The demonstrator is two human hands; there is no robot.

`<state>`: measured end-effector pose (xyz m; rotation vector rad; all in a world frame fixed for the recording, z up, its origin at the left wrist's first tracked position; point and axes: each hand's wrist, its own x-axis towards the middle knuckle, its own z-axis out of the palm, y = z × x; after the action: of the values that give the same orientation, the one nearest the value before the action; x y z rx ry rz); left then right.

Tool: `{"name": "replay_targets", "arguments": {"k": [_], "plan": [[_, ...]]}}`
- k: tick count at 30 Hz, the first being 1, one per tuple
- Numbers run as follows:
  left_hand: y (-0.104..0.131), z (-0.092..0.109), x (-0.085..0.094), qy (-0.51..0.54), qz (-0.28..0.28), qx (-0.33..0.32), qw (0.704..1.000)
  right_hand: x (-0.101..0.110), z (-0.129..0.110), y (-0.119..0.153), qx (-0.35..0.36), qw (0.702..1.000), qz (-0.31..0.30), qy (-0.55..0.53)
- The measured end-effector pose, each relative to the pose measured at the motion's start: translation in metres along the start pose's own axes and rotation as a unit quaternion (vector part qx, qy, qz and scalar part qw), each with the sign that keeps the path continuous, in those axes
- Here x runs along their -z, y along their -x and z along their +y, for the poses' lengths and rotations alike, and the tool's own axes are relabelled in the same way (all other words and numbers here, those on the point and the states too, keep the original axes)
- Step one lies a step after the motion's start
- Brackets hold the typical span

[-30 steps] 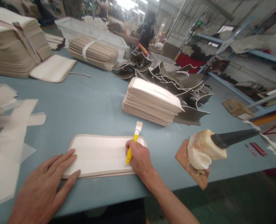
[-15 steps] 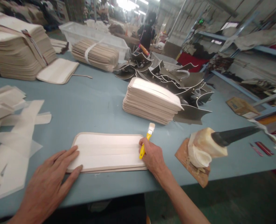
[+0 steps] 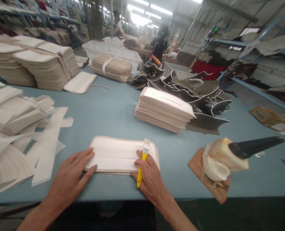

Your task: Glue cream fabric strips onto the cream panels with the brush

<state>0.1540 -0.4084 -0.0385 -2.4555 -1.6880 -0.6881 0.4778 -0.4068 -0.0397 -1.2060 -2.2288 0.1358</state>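
Note:
A white, rounded panel with a beige edge [image 3: 116, 154] lies flat on the table in front of me, with at least one more panel beneath it. My left hand [image 3: 71, 175] rests on its left end with fingers stretched out. Between the fingers of my right hand [image 3: 151, 175] is a paintbrush with a yellow handle [image 3: 142, 166], its pale bristles pointing away from me. That hand's fingertips also touch the panel's right end. Behind it stands a stack of similar panels [image 3: 161, 112]. To the right, a glue-crusted, cream-coloured container [image 3: 217, 157] with a black handle sits on a brown board [image 3: 197, 163].
Loose white strips [image 3: 46, 144] are heaped on the left. Tied panel bundles [image 3: 53, 70], a clear plastic bin [image 3: 91, 48] and dark grey curved pieces [image 3: 205, 89] stand farther back. A cardboard box [image 3: 270, 117] is at the far right. Another person [image 3: 159, 45] is in the background.
My right hand has moved from the panel's right edge onto its right end, with the brush still in the fingers. My left hand stays on the left end. The camera view has turned left.

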Motion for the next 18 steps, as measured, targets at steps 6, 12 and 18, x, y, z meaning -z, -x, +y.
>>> {"name": "replay_targets", "arguments": {"k": [6, 12, 18], "plan": [[-0.002, 0.000, 0.002, -0.007, 0.010, -0.003, 1.000, -0.004, 0.001, 0.012, -0.020, 0.999, -0.039, -0.004], [-0.017, 0.029, 0.007, -0.059, 0.036, -0.003, 0.998, 0.000, -0.003, 0.009, -0.022, 0.999, -0.043, -0.006], [-0.041, 0.078, -0.024, -0.069, -0.022, -0.141, 0.987, -0.005, 0.000, 0.012, -0.005, 1.000, -0.020, 0.004]]}}
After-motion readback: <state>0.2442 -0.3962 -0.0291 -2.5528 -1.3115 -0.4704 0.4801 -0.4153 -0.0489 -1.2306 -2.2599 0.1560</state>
